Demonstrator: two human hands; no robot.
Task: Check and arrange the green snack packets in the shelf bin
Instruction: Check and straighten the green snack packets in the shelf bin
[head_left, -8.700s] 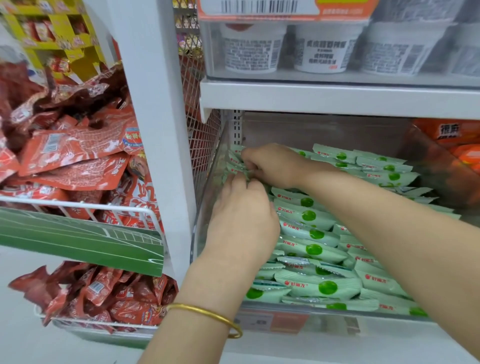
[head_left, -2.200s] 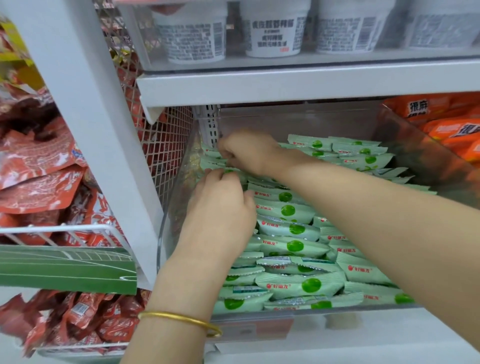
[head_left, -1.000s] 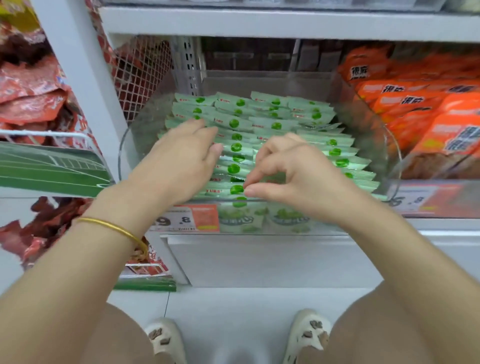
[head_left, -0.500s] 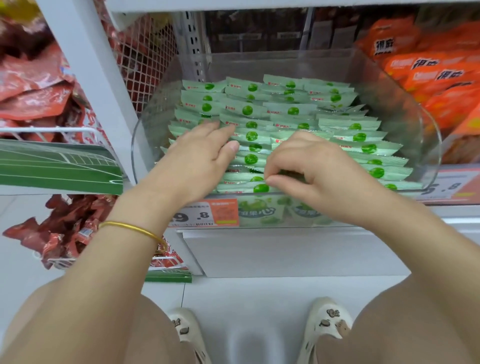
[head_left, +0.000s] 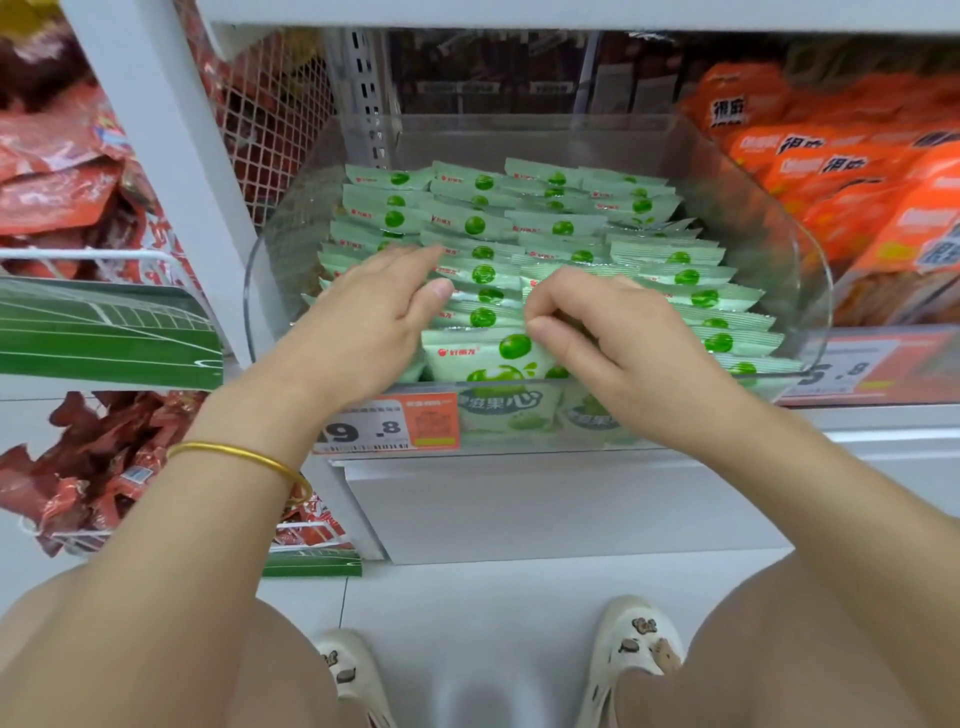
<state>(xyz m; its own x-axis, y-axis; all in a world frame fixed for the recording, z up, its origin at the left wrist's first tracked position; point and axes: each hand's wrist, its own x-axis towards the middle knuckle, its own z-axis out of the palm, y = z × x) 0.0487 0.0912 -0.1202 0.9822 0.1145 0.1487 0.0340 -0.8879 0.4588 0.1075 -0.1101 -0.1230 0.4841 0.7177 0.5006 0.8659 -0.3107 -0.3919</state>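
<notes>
Right hand (head_left: 613, 343) pinches a green packet (head_left: 475, 359); left hand (head_left: 371, 325) rests flat.

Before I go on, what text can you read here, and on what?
"9 .8": left price tag, start cut off.
"5 .8": right price tag.
"果心": front green packet.
The packets' red brand mark and the characters on the orange packs are too blurred to read.

Present: one clear bin (head_left: 810, 280), green packets (head_left: 475, 226) too overlapped to count, one left grip (head_left: 374, 322), one right grip (head_left: 618, 343), one bangle (head_left: 244, 457), two shoes (head_left: 639, 639), two price tags (head_left: 384, 423).
</notes>
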